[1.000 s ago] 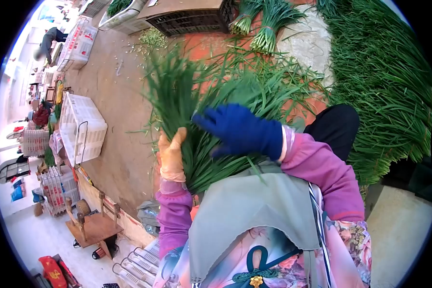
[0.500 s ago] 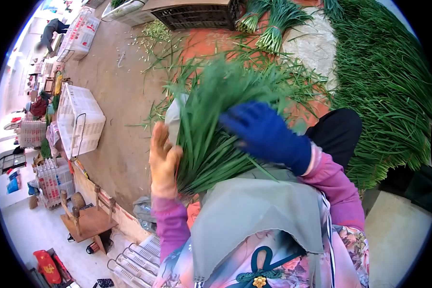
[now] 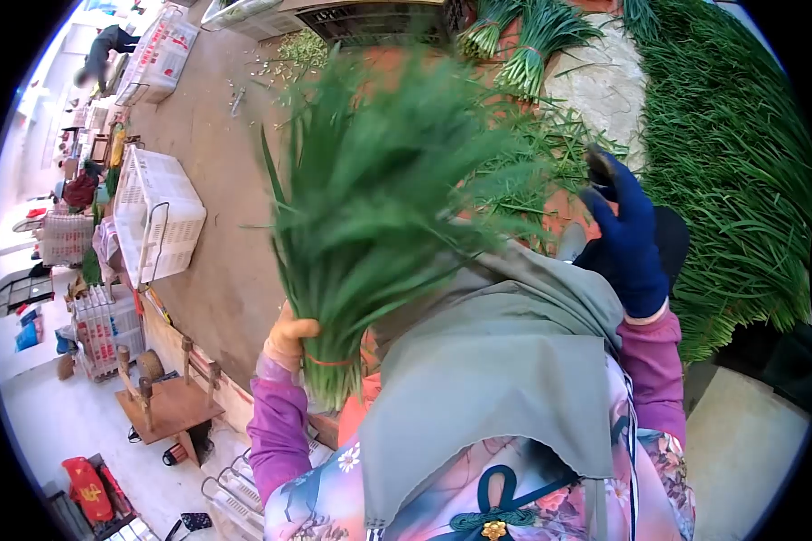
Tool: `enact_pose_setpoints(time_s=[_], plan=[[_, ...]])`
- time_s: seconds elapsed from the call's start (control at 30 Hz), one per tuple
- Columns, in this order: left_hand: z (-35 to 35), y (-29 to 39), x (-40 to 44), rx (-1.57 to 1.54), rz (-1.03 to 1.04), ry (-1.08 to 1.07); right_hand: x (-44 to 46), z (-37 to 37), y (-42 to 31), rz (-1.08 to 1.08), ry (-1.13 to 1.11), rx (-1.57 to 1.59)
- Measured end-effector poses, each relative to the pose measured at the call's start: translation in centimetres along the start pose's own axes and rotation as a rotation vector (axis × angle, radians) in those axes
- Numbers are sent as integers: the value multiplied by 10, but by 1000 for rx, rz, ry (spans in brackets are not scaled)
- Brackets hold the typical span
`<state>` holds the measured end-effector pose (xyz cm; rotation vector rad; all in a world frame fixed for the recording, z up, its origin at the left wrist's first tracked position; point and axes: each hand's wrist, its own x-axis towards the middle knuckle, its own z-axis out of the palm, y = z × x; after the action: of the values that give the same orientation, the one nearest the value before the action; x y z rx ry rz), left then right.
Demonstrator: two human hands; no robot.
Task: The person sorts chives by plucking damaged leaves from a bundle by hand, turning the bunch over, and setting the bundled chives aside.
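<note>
Chive bunch (image 3: 338,311), banded, held beside the grey apron (image 3: 505,388): left hand (image 3: 290,335) clamped on stalks by the orange band (image 3: 330,362); right hand (image 3: 628,236) empty, fingers apart. Handling, as judged: grip firm and low, leaves uncrushed.

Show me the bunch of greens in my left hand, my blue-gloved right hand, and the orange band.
Bunch of greens (image 3: 356,225): head view, middle of its leaves.
Right hand (image 3: 632,236): head view, middle of the hand.
Orange band (image 3: 331,363): head view, the side facing the camera.
</note>
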<state>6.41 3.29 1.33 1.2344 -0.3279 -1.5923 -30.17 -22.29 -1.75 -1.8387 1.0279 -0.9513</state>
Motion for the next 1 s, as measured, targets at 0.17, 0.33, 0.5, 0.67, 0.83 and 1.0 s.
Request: enact_pose_setpoints(time_s=[0.17, 0.33, 0.5, 0.67, 0.83, 1.0], plan=[[-35, -3, 12, 161, -79, 201, -18, -5, 25, 106, -3, -4], [-9, 19, 67, 399, 267, 164, -23, 16, 27, 162, -240, 33], [-7, 24, 89, 249, 123, 404, -19, 61, 4, -193, -388, -52], [39, 19, 80, 60, 197, 434, 0, 101, -65, -830, -736, -209], [53, 8, 69, 17, 367, 398, 29, 158, -90, -1210, -273, -353], [61, 7, 64, -76, 344, 610, 32, 181, -59, -899, -751, -563]])
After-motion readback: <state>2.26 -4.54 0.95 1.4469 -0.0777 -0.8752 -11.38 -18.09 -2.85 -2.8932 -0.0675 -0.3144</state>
